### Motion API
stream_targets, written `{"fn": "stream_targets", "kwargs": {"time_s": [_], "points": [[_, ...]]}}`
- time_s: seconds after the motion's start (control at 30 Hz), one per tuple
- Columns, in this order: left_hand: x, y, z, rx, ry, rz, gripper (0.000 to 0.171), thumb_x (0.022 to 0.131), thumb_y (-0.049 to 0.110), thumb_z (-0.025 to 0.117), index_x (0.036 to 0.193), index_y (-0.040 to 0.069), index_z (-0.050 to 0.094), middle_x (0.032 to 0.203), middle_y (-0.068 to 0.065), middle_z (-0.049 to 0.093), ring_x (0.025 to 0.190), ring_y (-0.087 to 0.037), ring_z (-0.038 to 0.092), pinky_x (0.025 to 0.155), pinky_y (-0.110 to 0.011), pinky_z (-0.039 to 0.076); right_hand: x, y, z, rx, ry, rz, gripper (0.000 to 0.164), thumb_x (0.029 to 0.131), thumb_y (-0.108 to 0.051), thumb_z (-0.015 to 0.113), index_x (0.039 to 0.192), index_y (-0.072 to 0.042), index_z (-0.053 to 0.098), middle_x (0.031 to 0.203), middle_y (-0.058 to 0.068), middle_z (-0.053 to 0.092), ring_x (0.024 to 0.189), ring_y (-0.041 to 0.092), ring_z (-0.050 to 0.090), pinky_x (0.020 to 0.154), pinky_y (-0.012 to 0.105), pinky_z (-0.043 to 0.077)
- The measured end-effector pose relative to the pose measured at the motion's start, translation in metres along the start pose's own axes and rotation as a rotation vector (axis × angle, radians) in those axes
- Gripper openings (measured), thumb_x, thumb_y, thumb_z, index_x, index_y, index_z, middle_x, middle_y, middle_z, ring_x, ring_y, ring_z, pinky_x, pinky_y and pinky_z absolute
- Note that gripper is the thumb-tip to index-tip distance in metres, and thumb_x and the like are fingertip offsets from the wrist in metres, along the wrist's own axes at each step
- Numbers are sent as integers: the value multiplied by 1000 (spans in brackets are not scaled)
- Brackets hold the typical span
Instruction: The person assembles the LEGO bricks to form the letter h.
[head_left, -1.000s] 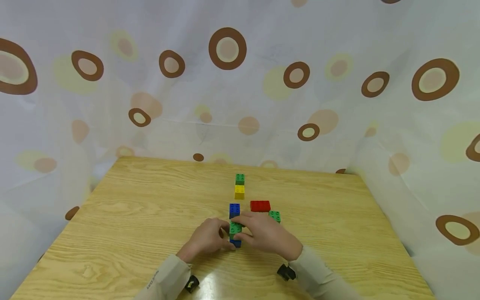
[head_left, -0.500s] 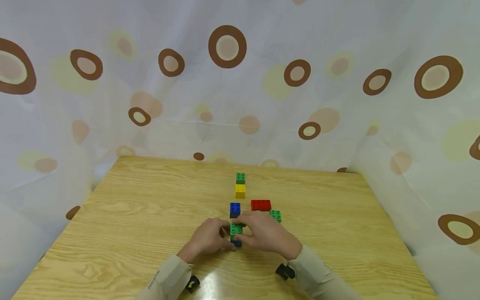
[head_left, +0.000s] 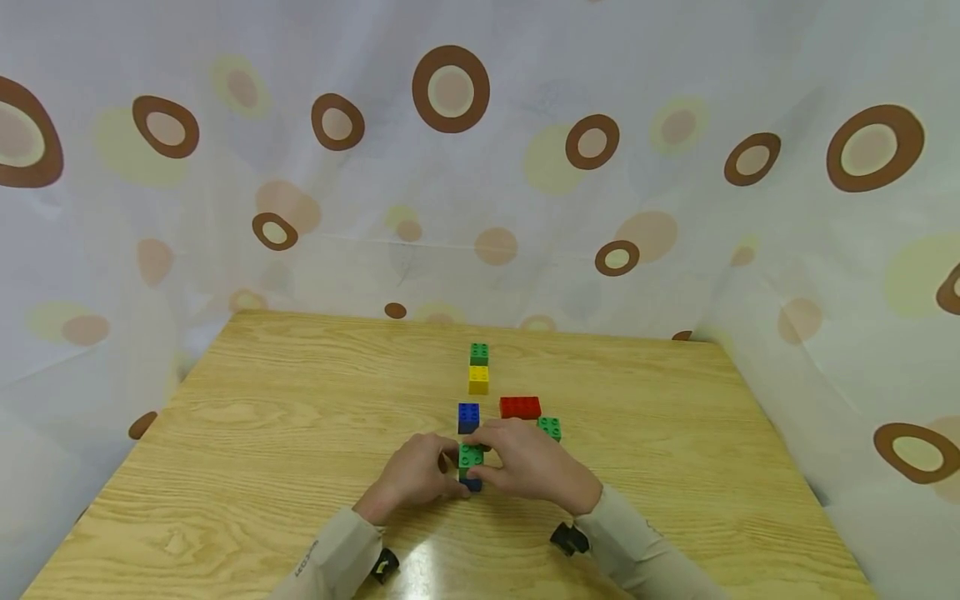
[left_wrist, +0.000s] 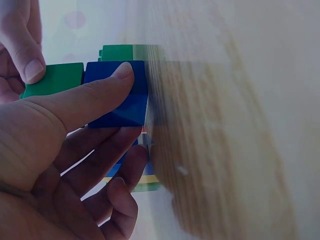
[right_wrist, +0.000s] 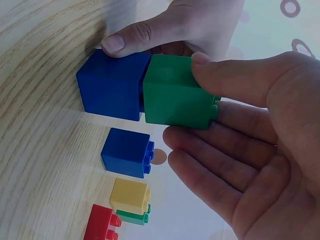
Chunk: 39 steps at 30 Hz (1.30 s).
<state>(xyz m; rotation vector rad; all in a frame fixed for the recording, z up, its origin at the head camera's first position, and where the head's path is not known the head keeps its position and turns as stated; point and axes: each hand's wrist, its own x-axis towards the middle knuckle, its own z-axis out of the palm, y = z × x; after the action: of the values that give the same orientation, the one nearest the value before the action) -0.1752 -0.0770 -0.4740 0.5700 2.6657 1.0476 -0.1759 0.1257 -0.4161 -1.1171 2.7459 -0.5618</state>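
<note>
At the table's near middle, my left hand grips a dark blue toy building block, its thumb across one side and fingers on the other. My right hand pinches a green block between thumb and fingers. The green block sits over the blue one, lined up with it. In the right wrist view a narrow gap shows between the two, with a bit of blue inside it. The blue block's underside is right at the tabletop. From the head view, fingers hide much of both blocks.
Just beyond the hands stands another blue block. Farther back are a yellow block and a green one behind it. A longer red block and another green block lie to the right. A patterned curtain surrounds the wooden table.
Both hands keep their hold on the stacked blocks, with hardly any movement. The head view shifts only slightly.
</note>
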Motion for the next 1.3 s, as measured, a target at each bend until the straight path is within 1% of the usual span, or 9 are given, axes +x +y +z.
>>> {"fn": "stream_targets", "kwargs": {"time_s": [0.13, 0.27, 0.33, 0.67, 0.83, 0.93, 1.0, 1.13, 1.3], "points": [[0, 0, 0, -3, 2, 2, 30, 75, 26, 91, 99, 12, 77, 92, -1, 72, 79, -12, 60, 69, -31, 52, 0, 0, -1, 12, 3, 4, 40, 92, -29, 76, 128, -12, 71, 114, 1, 74, 86, 16, 69, 69, 20, 51], [0, 0, 0, -1, 4, 3, 31, 75, 25, 91, 99, 12, 76, 92, -1, 72, 78, -11, 59, 68, -31, 51, -1, 0, 0, 22, 13, 5, 41, 91, -28, 78, 127, -11, 72, 113, 1, 74, 95, 17, 70, 73, 22, 54], [0, 0, 1, 1, 6, 1, 30, 75, 25, 91, 98, 12, 76, 92, 0, 72, 77, -11, 59, 68, -30, 51, -1, 0, 0, 30, 9, 13, 41, 91, -29, 78, 128, -11, 71, 113, 1, 74, 95, 17, 70, 74, 22, 54], [0, -1, 2, 1, 9, -36, 29, 74, 25, 92, 96, 13, 77, 91, 2, 71, 75, -11, 56, 68, -29, 48, 5, -4, 1, 59, 5, 65, 39, 87, -25, 82, 121, -8, 75, 110, 1, 76, 96, 14, 71, 78, 25, 57], [0, 2, 1, 11, 6, -23, 28, 75, 25, 91, 96, 13, 77, 90, 2, 70, 75, -11, 55, 69, -29, 48, 6, -3, 1, 98, 4, 106, 37, 86, -25, 83, 119, -9, 76, 108, 0, 77, 93, 11, 71, 78, 25, 58], [0, 3, 1, 10, 4, 1, 28, 75, 24, 91, 95, 11, 77, 90, 2, 70, 75, -11, 55, 68, -27, 47, 5, -3, 0, 102, 0, 109, 37, 86, -25, 83, 119, -8, 75, 108, 1, 76, 93, 14, 71, 78, 26, 58], [-1, 3, 0, 3, 2, 25, 27, 77, 25, 90, 95, 11, 76, 90, 2, 70, 76, -11, 55, 67, -25, 46, 4, -5, 0, 89, 3, 103, 38, 87, -24, 82, 119, -7, 75, 108, 2, 76, 94, 17, 71, 78, 27, 58], [-2, 3, -2, -22, -14, 77, 24, 82, 27, 86, 94, 11, 74, 86, 2, 68, 74, -10, 54, 65, -24, 45, 3, -8, 2, 4, 20, 90, 36, 87, -26, 82, 117, -6, 76, 104, 3, 76, 91, 16, 70, 76, 25, 56], [-2, 4, -5, -44, -37, 104, 24, 87, 29, 82, 104, 14, 73, 90, 3, 70, 77, -9, 59, 70, -25, 50, 2, -12, 2, -83, 44, 80, 38, 87, -27, 82, 118, -5, 75, 102, 4, 76, 87, 14, 69, 72, 22, 55]]}}
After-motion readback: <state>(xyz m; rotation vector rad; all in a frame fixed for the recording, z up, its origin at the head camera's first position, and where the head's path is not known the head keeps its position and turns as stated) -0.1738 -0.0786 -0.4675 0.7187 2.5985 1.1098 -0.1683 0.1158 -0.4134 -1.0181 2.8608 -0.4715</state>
